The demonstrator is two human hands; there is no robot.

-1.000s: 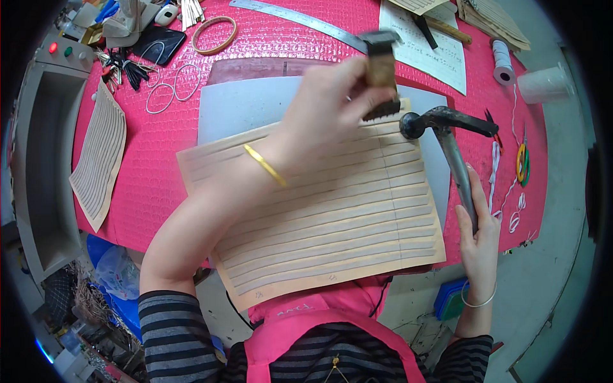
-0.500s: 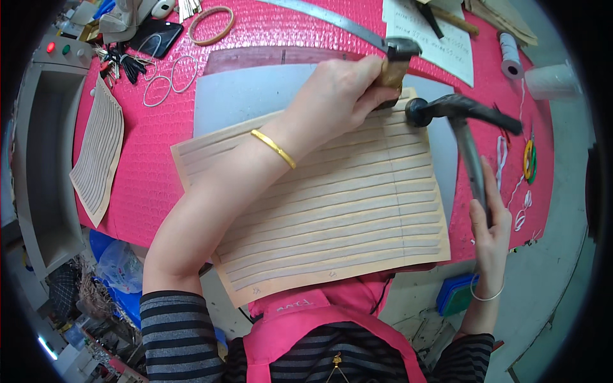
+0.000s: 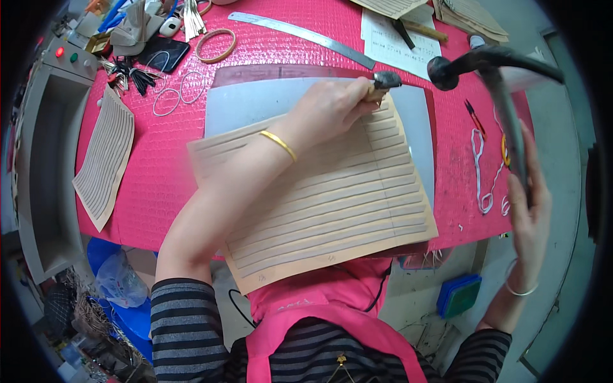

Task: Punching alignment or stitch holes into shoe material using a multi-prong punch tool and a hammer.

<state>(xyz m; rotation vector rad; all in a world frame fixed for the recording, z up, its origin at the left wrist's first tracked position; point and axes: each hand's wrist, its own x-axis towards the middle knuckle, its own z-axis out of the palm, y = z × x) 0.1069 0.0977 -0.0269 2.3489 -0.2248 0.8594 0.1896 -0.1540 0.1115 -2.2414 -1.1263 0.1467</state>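
Head view, left hand (image 3: 329, 108): fingers closed around a metal-tipped punch tool (image 3: 383, 82), its tip set on the top edge of the sheet.
Right hand (image 3: 527, 217): fingers wrapped around the handle of a black hammer (image 3: 495, 64), raised above the bench, right of the punch.
Tan slit sheet (image 3: 345, 204): flat on a grey mat (image 3: 255, 105), overhanging the pink bench (image 3: 153, 185) front edge.
Steel ruler (image 3: 300, 35): beyond the mat.

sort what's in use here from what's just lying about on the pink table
In use: left hand holding punch on tan sheet; right hand holding hammer; grey mat.

Lying about: steel ruler, second sheet, keys, rings, snips.
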